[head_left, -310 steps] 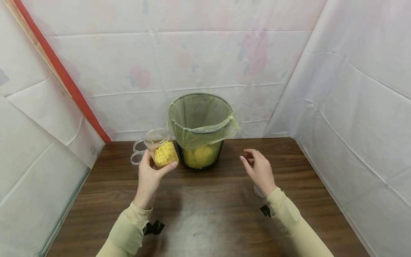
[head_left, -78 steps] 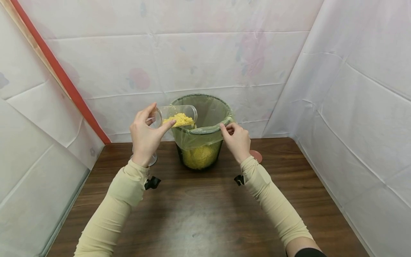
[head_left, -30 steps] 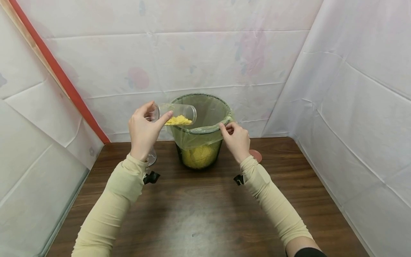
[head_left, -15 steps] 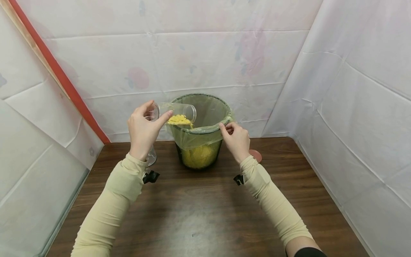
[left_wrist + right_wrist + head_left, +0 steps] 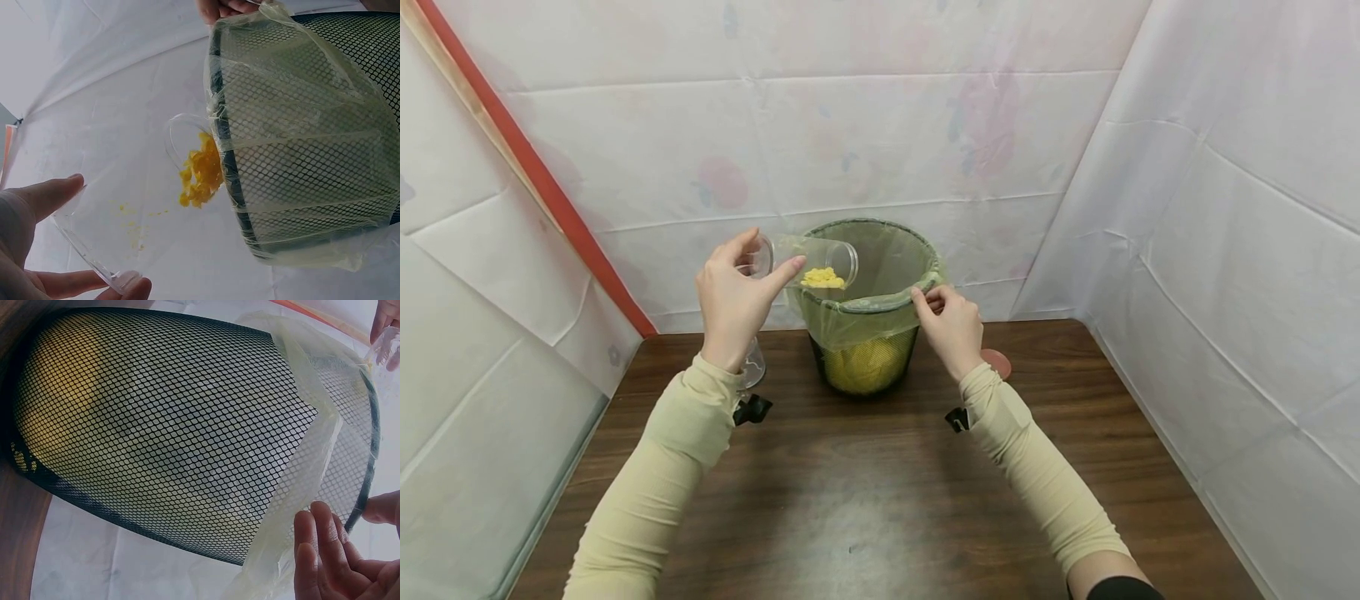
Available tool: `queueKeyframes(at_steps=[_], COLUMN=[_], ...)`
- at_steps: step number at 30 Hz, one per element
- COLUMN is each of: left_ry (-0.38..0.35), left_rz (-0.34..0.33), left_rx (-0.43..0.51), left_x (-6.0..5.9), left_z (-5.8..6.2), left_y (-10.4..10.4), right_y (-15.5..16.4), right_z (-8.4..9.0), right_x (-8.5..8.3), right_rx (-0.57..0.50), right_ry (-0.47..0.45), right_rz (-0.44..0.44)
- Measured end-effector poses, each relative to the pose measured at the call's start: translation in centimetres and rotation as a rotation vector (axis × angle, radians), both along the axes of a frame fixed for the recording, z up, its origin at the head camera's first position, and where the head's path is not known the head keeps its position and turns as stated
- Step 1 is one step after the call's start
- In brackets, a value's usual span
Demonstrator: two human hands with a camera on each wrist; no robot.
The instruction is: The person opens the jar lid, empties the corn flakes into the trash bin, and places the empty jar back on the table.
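My left hand (image 5: 730,296) holds a clear plastic jar (image 5: 820,250) by its base end, thumb below and fingers above. The jar lies nearly on its side, its mouth over the left rim of a dark mesh waste bin (image 5: 901,354). Yellow crumbly bits (image 5: 203,169) sit near the mouth, with a few specks further back. A thin yellow-green bin liner (image 5: 842,332) is folded over the rim, and a yellow mass shows through the lower mesh. At the front right, my right hand (image 5: 953,327) pinches the lined rim between thumb and fingers.
Partly hidden by the left wrist, a clear container (image 5: 754,367) stands on the brown wooden table (image 5: 850,492). A flat reddish disc (image 5: 997,363) lies behind the right wrist. Pale patterned sheeting (image 5: 850,150) encloses the back and sides.
Since the oldest frame, the left hand has tipped the jar over the bin, and the right hand has come to its rim. The yellow bits in the jar have dwindled, also within the last second.
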State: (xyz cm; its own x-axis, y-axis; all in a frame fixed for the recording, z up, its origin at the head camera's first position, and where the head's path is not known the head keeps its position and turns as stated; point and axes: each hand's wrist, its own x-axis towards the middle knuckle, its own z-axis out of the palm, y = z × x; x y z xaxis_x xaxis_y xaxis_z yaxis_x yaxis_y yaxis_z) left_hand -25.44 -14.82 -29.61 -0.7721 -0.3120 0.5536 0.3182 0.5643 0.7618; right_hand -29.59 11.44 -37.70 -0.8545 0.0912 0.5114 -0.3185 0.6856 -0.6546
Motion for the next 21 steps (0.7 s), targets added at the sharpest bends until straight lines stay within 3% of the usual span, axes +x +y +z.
queueKeyframes(at_steps=[10,21], left_ry=[0.015,0.095], left_rz=[0.001,-0.015], left_rx=[-0.007,-0.045], left_x=[0.0,0.0], left_z=[0.1,0.0], left_y=[0.2,1.2], right_y=[0.0,-0.1], right_z=[0.0,0.0], right_x=[-0.1,0.0], right_rx=[0.0,-0.006], right_ry=[0.007,0.007], right_rz=[-0.003,-0.002])
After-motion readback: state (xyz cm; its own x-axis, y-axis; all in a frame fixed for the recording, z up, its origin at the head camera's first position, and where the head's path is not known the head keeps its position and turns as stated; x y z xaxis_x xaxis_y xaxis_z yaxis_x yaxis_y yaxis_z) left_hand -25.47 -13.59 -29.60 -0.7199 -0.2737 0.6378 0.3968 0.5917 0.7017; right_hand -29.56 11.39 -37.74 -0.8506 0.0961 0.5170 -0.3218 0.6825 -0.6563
